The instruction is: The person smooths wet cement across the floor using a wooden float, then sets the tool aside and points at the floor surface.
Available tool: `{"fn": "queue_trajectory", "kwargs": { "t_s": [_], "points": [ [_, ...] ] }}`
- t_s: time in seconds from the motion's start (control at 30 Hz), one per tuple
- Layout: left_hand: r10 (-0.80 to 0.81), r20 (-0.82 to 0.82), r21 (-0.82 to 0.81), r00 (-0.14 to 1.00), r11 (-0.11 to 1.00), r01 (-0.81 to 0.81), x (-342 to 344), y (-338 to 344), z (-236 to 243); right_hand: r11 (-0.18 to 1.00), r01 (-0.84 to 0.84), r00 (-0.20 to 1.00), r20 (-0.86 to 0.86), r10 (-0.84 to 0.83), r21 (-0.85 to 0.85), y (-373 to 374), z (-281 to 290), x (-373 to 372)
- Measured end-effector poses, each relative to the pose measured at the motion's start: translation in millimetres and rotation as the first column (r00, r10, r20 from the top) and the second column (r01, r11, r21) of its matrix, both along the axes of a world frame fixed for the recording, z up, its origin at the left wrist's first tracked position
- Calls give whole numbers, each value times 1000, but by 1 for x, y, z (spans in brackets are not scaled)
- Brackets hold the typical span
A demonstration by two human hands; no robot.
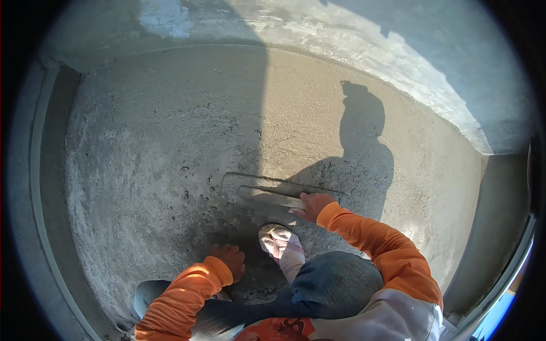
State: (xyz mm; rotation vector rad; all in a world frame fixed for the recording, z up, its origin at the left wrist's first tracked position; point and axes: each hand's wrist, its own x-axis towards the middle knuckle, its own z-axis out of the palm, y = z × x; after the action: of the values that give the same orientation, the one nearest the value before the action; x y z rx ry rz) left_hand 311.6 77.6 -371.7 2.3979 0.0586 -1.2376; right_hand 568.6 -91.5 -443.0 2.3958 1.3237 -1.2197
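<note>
We are crouching on a rough grey floor point(136, 165), with a wall point(307, 25) running along its far edge. A trowel point(272, 197) is lying flat on the floor, just beyond our foot point(282, 243). Our right hand point(315, 207) is gripping it near its right end; our left hand point(228, 261) is hovering or resting low, and we cannot tell whether it is closing.

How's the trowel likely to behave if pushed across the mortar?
The trowel looks straight and unbent, so probably stiff. Long and flat, it seems unlikely to roll. The rough, damp-looking mortar may drag on it.
</note>
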Motion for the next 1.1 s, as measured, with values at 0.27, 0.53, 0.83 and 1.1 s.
{"fn": "queue_trajectory", "kwargs": {
  "t_s": [0.27, 0.53, 0.83, 1.1],
  "points": [
    [20, -20, 23, 1000, 1000, -20, -18, -6, -1, 894, 410, 819, 359, -447, 178, 12, -3, 113],
    [20, -61, 19, 998, 1000, -19, -9, -4, 7, 915, 373, 860, 312, -403, 153, 44, -16, 116],
    [-30, -61, 42, 998, 999, 33, 4, -9, -2, 988, 155, 977, 144, -157, 27, 0, 3, 19],
    [-33, -73, 52, 997, 998, 37, -5, -12, 1, 887, 389, 871, 214, -442, 247, -4, -5, 85]
  ]
}}
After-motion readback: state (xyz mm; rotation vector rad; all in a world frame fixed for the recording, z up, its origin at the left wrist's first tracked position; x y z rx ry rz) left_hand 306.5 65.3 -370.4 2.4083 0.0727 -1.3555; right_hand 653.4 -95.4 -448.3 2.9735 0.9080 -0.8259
